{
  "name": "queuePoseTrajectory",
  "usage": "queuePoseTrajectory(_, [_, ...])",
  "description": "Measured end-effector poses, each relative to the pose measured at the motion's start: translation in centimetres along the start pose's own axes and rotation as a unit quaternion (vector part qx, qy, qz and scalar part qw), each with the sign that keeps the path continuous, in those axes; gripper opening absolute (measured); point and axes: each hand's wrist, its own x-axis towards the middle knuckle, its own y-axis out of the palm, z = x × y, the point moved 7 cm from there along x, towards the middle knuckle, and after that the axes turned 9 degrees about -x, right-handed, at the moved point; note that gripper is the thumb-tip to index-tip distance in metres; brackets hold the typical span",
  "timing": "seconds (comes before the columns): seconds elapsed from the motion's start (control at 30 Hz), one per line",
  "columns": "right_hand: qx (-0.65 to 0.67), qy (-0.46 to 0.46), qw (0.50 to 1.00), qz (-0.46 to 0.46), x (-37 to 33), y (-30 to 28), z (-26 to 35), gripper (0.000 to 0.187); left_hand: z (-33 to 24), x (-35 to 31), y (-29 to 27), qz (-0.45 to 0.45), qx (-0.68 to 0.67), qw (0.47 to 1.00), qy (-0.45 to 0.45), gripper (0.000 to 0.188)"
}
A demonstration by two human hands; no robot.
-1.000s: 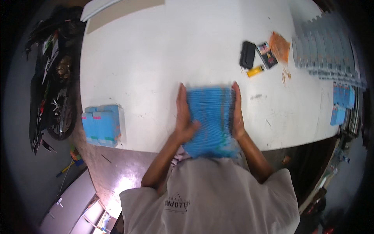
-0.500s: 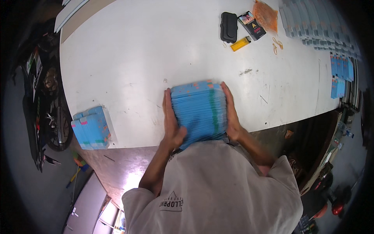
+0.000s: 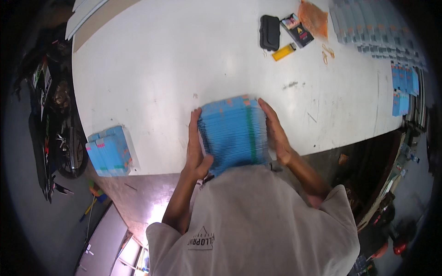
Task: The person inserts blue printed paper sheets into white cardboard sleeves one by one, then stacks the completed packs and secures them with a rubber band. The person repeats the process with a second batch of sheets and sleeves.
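Observation:
A tall stack of blue printed cards or folded sheets [image 3: 230, 133], with orange spots and a green stripe along its layered side, stands at the table's near edge against my shirt. My left hand [image 3: 195, 149] lies along its left side, fingers stretched forward and thumb toward the near end. Against the right side is my right hand [image 3: 276, 133], its fingers also straight and close together. Between them the two palms hold the stack. Its lowest near part is hidden by my shirt.
On the white table [image 3: 161, 83], smaller blue bundles [image 3: 108, 149] sit at the left corner. Toward the far right are a black case [image 3: 270, 32], a yellow lighter [image 3: 283, 52], a dark packet [image 3: 298, 31], an orange bag [image 3: 314, 20], rubber bands [image 3: 328, 54] and rows of stacked pieces [image 3: 377, 27].
Both hands have shifted slightly and stand a little wider apart at the stack's sides. The stack has tilted a bit and moved slightly left.

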Motion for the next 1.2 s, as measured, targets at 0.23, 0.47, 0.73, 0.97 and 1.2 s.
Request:
queuePoseTrajectory(0.23, [0.073,-0.084,0.987,-0.118,-2.1,2.5,2.9,0.132,3.1,-3.5,1.5,-0.083,-0.012,0.991,-0.102,0.132])
queuePoseTrajectory(0.47, [0.03,-0.035,0.993,-0.107,-0.3,2.0,1.9,0.134,-1.0,-1.6,1.7,-0.056,0.054,0.995,0.062,0.131])
queuePoseTrajectory(0.73, [0.023,0.028,0.999,-0.019,-1.0,1.2,0.4,0.131,0.5,-2.3,1.7,-0.036,0.113,0.993,-0.003,0.132])
queuePoseTrajectory(0.97, [-0.011,0.021,0.997,-0.08,-1.6,2.2,1.3,0.133,0.5,-1.7,1.4,-0.033,0.101,0.994,-0.022,0.139])
queuePoseTrajectory(1.2, [0.105,0.013,0.986,-0.13,-3.1,3.7,3.1,0.126,3.8,-5.5,2.5,-0.092,0.019,0.992,-0.086,0.139])
